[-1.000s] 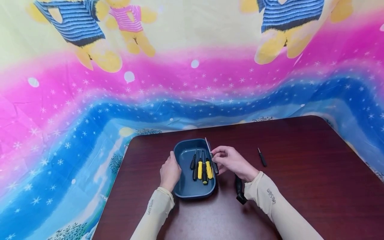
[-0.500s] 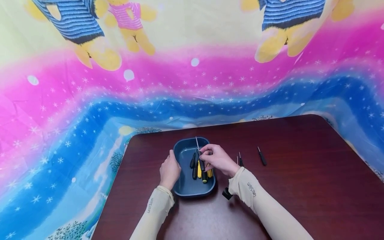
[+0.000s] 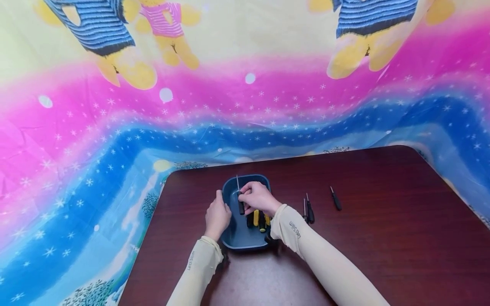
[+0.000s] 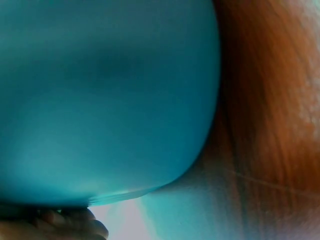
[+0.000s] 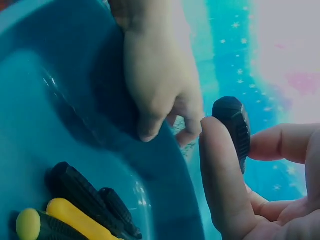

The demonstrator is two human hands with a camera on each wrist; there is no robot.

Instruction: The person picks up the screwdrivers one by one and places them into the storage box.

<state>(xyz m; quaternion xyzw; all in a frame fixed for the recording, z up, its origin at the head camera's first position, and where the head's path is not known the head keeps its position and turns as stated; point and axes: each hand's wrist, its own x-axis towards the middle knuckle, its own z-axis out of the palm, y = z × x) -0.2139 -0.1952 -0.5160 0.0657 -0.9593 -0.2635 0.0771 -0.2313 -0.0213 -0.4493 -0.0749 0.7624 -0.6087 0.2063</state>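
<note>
Head view first: the right hand (image 3: 258,199) has a black screwdriver (image 3: 241,207) pinched by its handle, and from up here it lines up over the tray (image 3: 238,237), just to the right of the left hand (image 3: 216,216), which has hold of the tray wall beside it. The shaft points away from both hands toward the tray's far rim, leaning a touch to the left hand's side, and the butt of the handle comes back toward the person, so its long axis runs pretty much along the tray's length. More screwdrivers (image 3: 262,222) sit in the tray below the right hand. Left wrist view is mostly blurry tray wall with some counter (image 4: 270,110) beyond it; no help on the screwdriver, and I can't read the left hand's grip from it. Right wrist view is the good one: thumb and fingers squeeze the handle from opposite sides, the butt shows nearly end-on and the shaft's out of sight. The left hand's thumb hooks over the rim there, fingers outside. My guess: light, stiff, hard to break, ribbed handle shouldn't slip much. I'd grab that handle around mid-length; the thin shaft looks slicker and would probably twist in your fingers.
</note>
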